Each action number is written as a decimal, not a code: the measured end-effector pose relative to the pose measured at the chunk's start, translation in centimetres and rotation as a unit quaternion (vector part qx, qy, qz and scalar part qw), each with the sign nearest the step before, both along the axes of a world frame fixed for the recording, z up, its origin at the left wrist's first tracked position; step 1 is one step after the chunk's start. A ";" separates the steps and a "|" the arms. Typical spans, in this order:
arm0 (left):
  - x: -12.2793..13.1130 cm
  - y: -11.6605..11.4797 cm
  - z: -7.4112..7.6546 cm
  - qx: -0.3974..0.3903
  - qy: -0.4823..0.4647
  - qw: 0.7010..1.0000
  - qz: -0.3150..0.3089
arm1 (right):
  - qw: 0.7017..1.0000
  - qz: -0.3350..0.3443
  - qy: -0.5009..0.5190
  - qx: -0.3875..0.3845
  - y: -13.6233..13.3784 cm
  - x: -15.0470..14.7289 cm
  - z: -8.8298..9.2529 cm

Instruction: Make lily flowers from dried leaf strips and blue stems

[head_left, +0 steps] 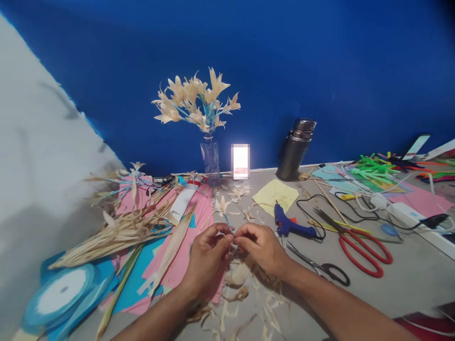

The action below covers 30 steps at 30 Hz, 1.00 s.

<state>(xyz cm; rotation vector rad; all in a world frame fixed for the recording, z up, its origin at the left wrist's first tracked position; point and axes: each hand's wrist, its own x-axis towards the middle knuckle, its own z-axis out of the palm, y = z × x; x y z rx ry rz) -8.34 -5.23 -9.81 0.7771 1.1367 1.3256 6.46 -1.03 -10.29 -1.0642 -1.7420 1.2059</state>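
Observation:
My left hand and my right hand meet above the table, both pinched on a small handmade flower with pale husk petals and a thin blue stem. The petals stick up just beyond my fingertips. Husk scraps lie under and in front of my hands. A glass vase with a bunch of similar pale flowers stands at the back by the blue wall.
A heap of dried husks and pink and blue paper sheets lie left. Blue ribbon spool sits at front left. Right: blue glue gun, black scissors, red scissors, metal flask, power strip, pipe cleaners.

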 end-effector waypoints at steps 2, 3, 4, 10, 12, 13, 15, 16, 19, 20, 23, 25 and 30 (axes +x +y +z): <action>0.0 0.0 0.0 -0.002 -0.006 1.000 -0.002 | 1.000 0.011 0.006 -0.021 0.0 0.0 -0.1; 0.0 -0.1 -0.1 -0.001 -0.004 1.000 -0.005 | 1.000 0.015 0.008 -0.023 0.0 0.0 -0.2; 0.0 -0.1 -0.1 0.000 0.000 1.000 -0.010 | 1.000 0.019 0.009 -0.020 0.0 0.0 -0.3; -0.1 0.0 0.2 -0.006 -0.004 1.000 0.004 | 0.999 0.033 -0.019 0.024 -0.1 0.1 -0.4; -0.1 0.0 0.3 -0.003 -0.008 1.000 0.009 | 0.998 0.036 -0.031 0.030 -0.1 0.1 -0.2; -0.1 0.0 0.3 -0.004 -0.009 1.000 0.007 | 0.998 0.037 -0.036 0.030 -0.1 0.1 -0.2; -0.1 0.0 0.2 -0.008 -0.007 1.000 -0.003 | 0.998 0.040 -0.048 0.031 -0.1 0.2 -0.2; -0.1 -0.1 0.2 -0.009 -0.007 1.000 -0.009 | 0.997 0.042 -0.056 0.035 -0.1 0.2 -0.3; -0.2 -0.1 0.0 0.001 -0.012 1.000 -0.012 | 0.994 0.052 -0.078 0.057 -0.2 0.2 -0.6; -0.2 -0.1 -0.2 0.007 -0.012 1.000 -0.011 | 0.993 0.057 -0.083 0.062 -0.2 0.2 -0.6; -0.3 0.1 -0.5 0.017 -0.009 1.000 -0.002 | 0.991 0.060 -0.095 0.073 -0.1 0.4 -0.6; -0.3 0.2 -0.5 0.020 -0.016 1.000 0.004 | 0.991 0.028 -0.104 0.084 0.2 0.6 -0.6; -0.2 0.4 -0.1 0.018 -0.022 0.999 0.021 | 0.983 -0.098 -0.107 0.116 1.7 1.4 -0.6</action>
